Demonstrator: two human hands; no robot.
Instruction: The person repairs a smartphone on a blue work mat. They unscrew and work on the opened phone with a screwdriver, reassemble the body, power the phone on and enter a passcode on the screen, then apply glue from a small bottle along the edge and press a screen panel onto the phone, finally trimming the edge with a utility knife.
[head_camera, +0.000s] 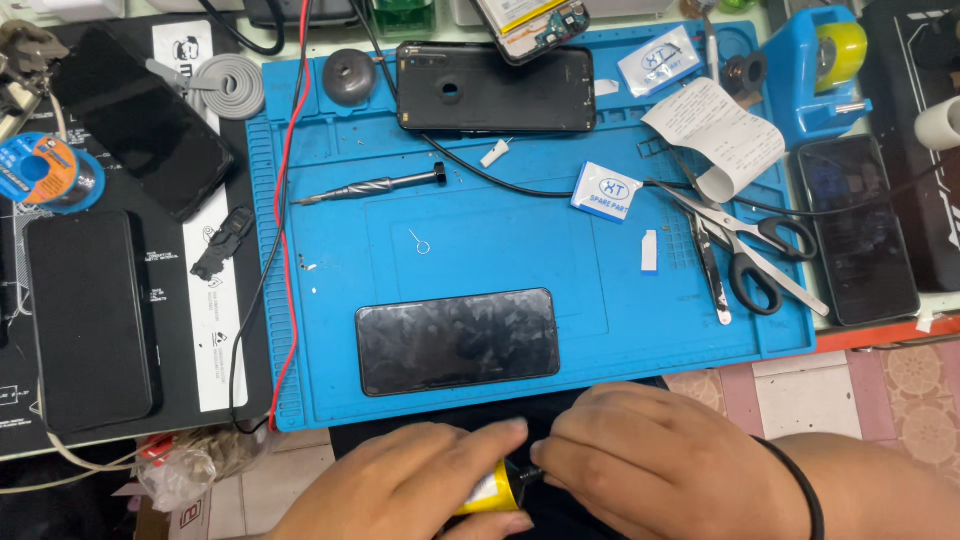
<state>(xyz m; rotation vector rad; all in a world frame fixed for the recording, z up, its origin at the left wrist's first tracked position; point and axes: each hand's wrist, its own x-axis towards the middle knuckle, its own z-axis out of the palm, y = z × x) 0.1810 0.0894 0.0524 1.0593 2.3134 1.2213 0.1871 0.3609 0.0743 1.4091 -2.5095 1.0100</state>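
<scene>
left hand (400, 480) gripping yellow tube (487, 492) | right hand (640, 460) pinching its black cap (527, 477); tube between hands

Small yellow tube (487, 493) with black nozzle, lying nearly level.

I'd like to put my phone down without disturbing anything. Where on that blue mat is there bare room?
The blue mat is bare right of the dark phone, below the white packet. Another patch lies between that phone and the metal tool, apart from a small pin. The right edge is crowded with scissors, tweezers and a paper slip.
</scene>
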